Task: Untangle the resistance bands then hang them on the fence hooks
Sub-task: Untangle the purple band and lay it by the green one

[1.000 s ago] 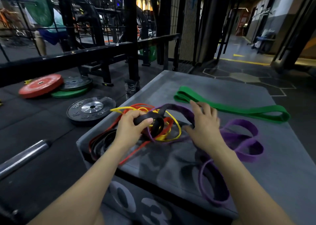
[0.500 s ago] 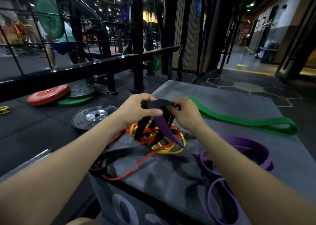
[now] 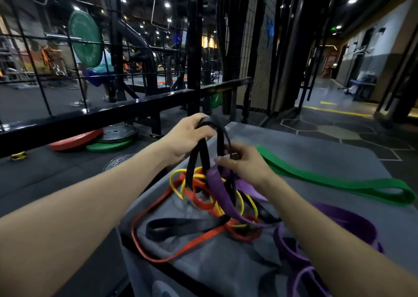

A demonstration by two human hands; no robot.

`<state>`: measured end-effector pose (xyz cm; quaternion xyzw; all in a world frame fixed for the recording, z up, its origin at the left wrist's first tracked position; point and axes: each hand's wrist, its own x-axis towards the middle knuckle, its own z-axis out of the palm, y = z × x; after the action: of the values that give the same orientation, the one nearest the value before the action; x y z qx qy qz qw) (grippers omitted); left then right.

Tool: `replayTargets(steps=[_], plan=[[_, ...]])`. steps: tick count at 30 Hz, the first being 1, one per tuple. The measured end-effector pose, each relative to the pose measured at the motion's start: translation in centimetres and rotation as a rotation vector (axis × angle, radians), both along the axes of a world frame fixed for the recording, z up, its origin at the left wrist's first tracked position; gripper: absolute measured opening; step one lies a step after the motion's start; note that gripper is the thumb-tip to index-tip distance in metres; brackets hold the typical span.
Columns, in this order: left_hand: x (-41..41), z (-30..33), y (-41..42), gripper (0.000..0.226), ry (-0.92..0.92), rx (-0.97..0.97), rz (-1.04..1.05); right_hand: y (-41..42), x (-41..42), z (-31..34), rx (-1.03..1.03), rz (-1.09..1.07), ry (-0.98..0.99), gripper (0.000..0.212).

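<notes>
Black band [image 3: 220, 138] — gripped by both hands' fingers [image 3: 226, 160].

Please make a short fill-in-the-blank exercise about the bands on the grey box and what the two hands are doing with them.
1. The left hand lifts a loop of the ____ band.
2. The band lying apart from the tangle, flat on the grey box, is ____.
3. The right hand pinches the black band above the ____ band.

Missing words: black; green; purple
</notes>
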<state>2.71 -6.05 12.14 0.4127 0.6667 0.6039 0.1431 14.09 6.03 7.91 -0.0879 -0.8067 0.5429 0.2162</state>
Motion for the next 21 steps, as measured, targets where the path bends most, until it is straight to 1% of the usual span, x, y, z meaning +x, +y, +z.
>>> replayTargets(steps=[1, 2, 6, 8, 10, 11, 12, 13, 14, 16, 18, 20, 21], plan=[[-0.1, 0.2, 0.2, 0.017, -0.027, 0.029, -0.004, 0.1, -0.4, 0.1, 0.043, -0.071, 0.019, 0.008], [-0.2, 0.2, 0.3, 0.020, -0.062, 0.067, 0.005, 0.3, -0.6, 0.3, 0.133, -0.132, 0.010, 0.005], [-1.3, -0.2, 0.1, 0.025, -0.223, 0.232, 0.076, 1.8, 0.0, 0.9, 0.482, -0.223, -0.158, 0.009], [-1.6, -0.5, 0.0, 0.024, -0.265, 0.258, 0.108, 2.4, 0.8, 0.6, 0.617, -0.247, -0.306, 0.009], [-1.5, -1.1, 0.0, 0.023, -0.296, 0.247, 0.136, 3.0, 1.6, 0.6, 0.682, -0.233, -0.486, 0.021], [-1.5, -1.5, 0.0, 0.023, -0.304, 0.228, 0.152, 3.3, 1.9, 0.9, 0.714, -0.247, -0.540, 0.026], [-1.6, -1.9, 0.0, 0.023, -0.312, 0.211, 0.168, 3.6, 2.1, 1.5, 0.761, -0.284, -0.544, 0.027], [-1.8, -2.4, -0.1, 0.024, -0.321, 0.193, 0.183, 3.9, 2.2, 2.2, 0.795, -0.342, -0.491, 0.024], [-2.1, -2.9, -0.2, 0.024, -0.318, 0.165, 0.197, 4.2, 2.2, 3.1, 0.781, -0.406, -0.380, 0.020], [-2.6, -3.6, -0.6, 0.023, -0.254, 0.061, 0.201, 4.2, 1.8, 4.9, 0.645, -0.484, -0.109, 0.013], [-2.7, -3.6, -0.9, 0.017, -0.160, -0.054, 0.196, 3.6, 1.2, 6.5, 0.478, -0.475, 0.057, 0.011], [-2.6, -3.2, -1.1, 0.005, -0.088, -0.162, 0.187, 2.7, 0.5, 7.5, 0.347, -0.415, 0.161, 0.009], [-2.7, -3.1, -1.2, 0.010, -0.052, -0.228, 0.178, 2.3, 0.1, 7.8, 0.297, -0.396, 0.207, 0.008]])
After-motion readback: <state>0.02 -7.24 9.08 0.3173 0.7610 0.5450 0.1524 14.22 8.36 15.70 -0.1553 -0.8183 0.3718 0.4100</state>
